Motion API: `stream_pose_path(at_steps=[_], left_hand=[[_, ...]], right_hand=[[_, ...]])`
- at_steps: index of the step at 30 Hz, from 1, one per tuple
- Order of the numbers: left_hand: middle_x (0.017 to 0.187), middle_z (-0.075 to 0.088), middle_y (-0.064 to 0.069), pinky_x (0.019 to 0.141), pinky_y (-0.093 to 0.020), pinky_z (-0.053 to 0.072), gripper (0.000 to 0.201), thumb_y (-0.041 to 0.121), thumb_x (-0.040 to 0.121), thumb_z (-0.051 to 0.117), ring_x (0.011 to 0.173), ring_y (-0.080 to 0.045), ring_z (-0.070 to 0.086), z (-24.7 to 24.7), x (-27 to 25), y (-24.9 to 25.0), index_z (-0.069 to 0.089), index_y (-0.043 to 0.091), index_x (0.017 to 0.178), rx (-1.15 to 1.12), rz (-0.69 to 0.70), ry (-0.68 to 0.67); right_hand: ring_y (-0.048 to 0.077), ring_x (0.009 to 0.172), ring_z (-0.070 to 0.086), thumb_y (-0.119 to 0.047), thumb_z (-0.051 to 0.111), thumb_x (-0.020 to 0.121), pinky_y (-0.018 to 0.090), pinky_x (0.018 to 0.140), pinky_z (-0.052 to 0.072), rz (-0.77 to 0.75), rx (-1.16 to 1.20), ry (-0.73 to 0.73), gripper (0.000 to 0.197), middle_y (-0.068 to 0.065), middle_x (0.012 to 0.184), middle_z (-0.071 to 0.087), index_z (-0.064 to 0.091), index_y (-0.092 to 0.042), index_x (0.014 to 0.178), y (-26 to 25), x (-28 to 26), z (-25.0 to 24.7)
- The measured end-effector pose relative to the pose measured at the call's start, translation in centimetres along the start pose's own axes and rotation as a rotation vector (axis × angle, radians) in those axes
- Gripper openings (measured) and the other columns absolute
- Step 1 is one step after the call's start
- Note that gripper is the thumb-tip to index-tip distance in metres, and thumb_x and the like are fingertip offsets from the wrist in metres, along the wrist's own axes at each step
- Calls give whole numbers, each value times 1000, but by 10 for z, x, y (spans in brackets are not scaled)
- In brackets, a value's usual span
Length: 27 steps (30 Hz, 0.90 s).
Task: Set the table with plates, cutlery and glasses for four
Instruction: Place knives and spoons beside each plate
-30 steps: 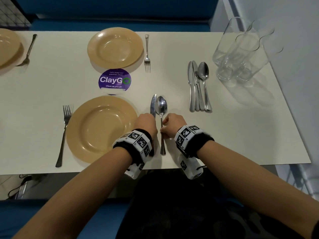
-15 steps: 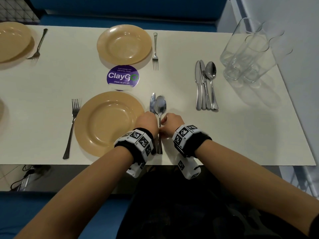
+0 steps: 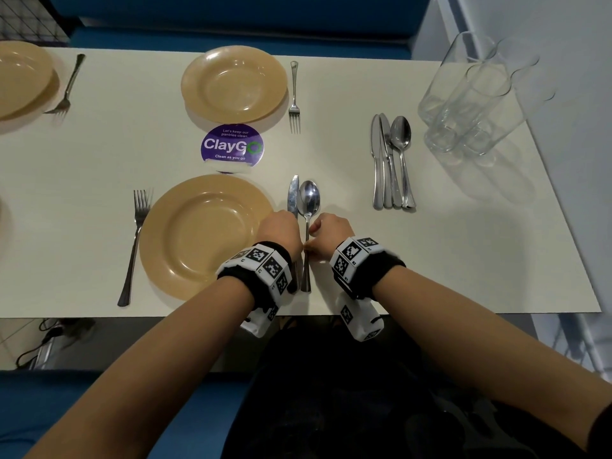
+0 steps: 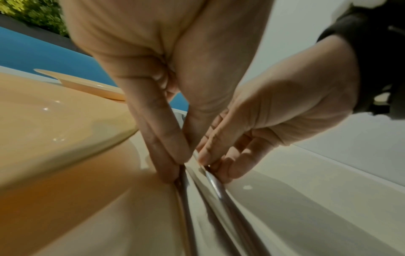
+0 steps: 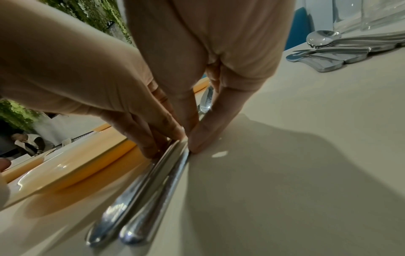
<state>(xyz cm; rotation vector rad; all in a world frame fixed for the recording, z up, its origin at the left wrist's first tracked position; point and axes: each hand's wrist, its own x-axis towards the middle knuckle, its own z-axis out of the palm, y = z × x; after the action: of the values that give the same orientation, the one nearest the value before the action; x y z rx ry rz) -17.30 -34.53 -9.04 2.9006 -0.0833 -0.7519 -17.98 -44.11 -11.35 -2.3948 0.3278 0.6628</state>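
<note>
A tan plate [image 3: 205,236] lies at the near place with a fork [image 3: 134,246] on its left. Right of it a knife [image 3: 293,197] and a spoon [image 3: 308,200] lie side by side on the table. My left hand [image 3: 280,228] pinches the knife handle [image 4: 186,199] between thumb and forefinger. My right hand [image 3: 328,231] pinches the spoon handle [image 5: 153,207] the same way. Both handles lie flat, parallel and nearly touching. The fingers hide the middle of both pieces.
A second plate [image 3: 233,84] with a fork [image 3: 294,97] sits across the table, past a purple sticker [image 3: 231,145]. A third plate [image 3: 23,77] and fork [image 3: 66,84] are at far left. Spare knives and spoons [image 3: 390,160] lie right, beside several glasses [image 3: 470,97].
The spoon has been drawn closer to the knife and straightened, so the two now lie parallel. Both hands have stayed on the handles.
</note>
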Motion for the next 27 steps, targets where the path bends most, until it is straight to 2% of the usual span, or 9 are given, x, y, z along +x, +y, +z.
stream_pose_path(at_steps=[11,15,17,22,27], left_hand=[[118,59,-12,85,-27,46,22,13,93,54,109,-25,58,3,-3,-2,56,2,113,-4,6,3],[114,60,-12,81,-27,46,21,13,91,55,106,-25,59,2,-4,-1,58,2,109,-36,-9,-3],[115,60,-12,81,-28,46,22,13,91,56,106,-26,59,2,-4,0,57,2,110,-40,-14,-5],[116,59,-13,82,-28,46,20,9,91,54,107,-26,59,3,-4,-1,57,2,110,-38,-9,1],[117,58,-13,84,-28,46,21,9,91,52,108,-26,58,4,-4,-2,57,2,110,-36,-2,2]], right_hand=[[26,100,65,-7,67,79,31,82,53,-6,-18,-10,26,15,106,69,67,1,104,2,-5,-1],[29,98,66,-10,68,79,36,85,55,-1,42,2,23,19,103,70,65,4,97,2,-4,-3],[30,99,66,-10,67,79,37,86,55,3,55,20,29,20,104,69,64,7,103,1,-4,-4],[27,97,66,-8,67,78,34,85,55,5,28,16,27,15,104,69,65,-1,105,1,-2,0],[26,94,68,-8,67,80,35,86,56,1,34,-3,23,15,101,71,68,1,100,2,-5,4]])
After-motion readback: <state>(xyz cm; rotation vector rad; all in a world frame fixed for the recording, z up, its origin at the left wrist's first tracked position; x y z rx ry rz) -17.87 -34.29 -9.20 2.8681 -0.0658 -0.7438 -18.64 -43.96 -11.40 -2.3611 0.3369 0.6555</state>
